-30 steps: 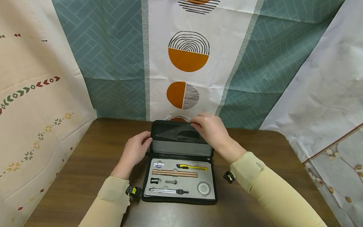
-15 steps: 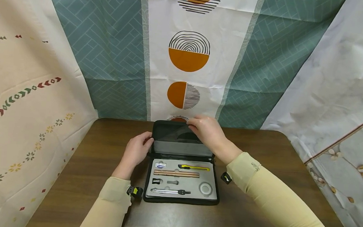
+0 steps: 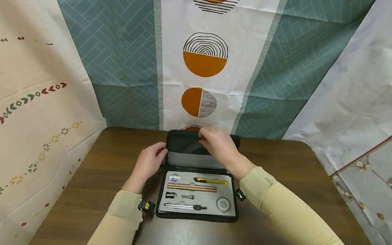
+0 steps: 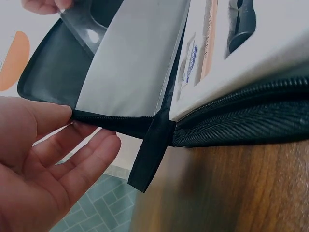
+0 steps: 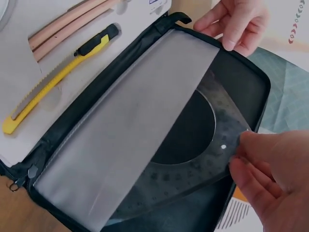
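Observation:
A black zip case (image 3: 159, 211) lies open on the table, its lid raised at the back. My left hand (image 3: 149, 161) pinches the lid's left edge between thumb and fingers, as the left wrist view shows. At the lid's top my right hand (image 3: 220, 145) pinches a corner of a clear set square (image 5: 227, 108) with a half-round cutout. Part of that set square sits behind the grey pocket (image 5: 130, 116) of the lid. In the case's tray lie a yellow utility knife (image 3: 210, 181), two pencils (image 3: 191, 188), an eraser (image 3: 174, 178), a sharpener (image 3: 170, 195) and a compass (image 3: 186, 207).
A round white ring-shaped item (image 3: 223, 204) and a small metal cylinder (image 3: 187, 196) also lie in the tray. Brown wooden table (image 3: 109, 192) surrounds the case. Behind it hangs a patterned cloth (image 3: 129, 57), with more cloth on both sides.
My right hand has moved left and slightly down, and the set square has turned and shifted with it against the lid. The left hand keeps its hold on the lid's edge.

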`<control>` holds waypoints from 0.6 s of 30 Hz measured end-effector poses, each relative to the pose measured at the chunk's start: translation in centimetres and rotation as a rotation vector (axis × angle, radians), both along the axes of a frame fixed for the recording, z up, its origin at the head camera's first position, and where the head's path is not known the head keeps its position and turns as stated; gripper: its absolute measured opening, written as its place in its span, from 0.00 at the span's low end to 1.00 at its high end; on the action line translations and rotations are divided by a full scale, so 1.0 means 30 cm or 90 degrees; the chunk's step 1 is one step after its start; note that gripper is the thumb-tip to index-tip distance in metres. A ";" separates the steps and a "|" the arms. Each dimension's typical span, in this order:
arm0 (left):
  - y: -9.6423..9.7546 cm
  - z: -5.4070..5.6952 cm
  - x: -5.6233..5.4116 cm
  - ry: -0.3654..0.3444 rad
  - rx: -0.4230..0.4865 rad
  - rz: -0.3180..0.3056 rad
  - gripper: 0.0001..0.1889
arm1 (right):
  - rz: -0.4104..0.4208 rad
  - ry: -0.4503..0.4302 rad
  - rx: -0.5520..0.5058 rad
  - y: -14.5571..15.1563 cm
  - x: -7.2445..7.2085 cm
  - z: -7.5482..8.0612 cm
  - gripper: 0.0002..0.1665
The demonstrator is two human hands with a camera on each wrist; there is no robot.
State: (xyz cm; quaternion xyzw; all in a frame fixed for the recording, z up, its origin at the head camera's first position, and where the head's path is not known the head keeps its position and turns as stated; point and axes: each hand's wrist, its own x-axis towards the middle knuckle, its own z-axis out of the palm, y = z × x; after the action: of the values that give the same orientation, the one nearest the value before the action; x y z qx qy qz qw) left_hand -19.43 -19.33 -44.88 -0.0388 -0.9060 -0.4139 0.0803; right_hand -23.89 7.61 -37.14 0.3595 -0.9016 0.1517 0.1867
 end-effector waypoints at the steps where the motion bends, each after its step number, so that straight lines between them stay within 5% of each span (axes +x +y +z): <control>1: 0.000 0.001 0.001 0.000 0.000 0.000 0.17 | 0.000 -0.001 0.001 -0.003 0.001 -0.004 0.07; 12: 0.000 -0.003 -0.003 -0.003 -0.002 0.005 0.16 | -0.041 -0.075 -0.012 0.003 -0.001 -0.056 0.05; 18: -0.002 -0.004 -0.002 0.000 -0.001 0.008 0.15 | -0.019 -0.077 -0.007 0.007 -0.010 -0.068 0.04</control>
State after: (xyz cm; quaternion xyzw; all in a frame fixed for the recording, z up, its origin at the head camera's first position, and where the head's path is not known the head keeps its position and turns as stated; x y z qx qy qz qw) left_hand -19.50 -19.39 -44.99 -0.0335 -0.9066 -0.4125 0.0828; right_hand -24.18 7.82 -39.16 0.3351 -0.9157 0.1752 0.1360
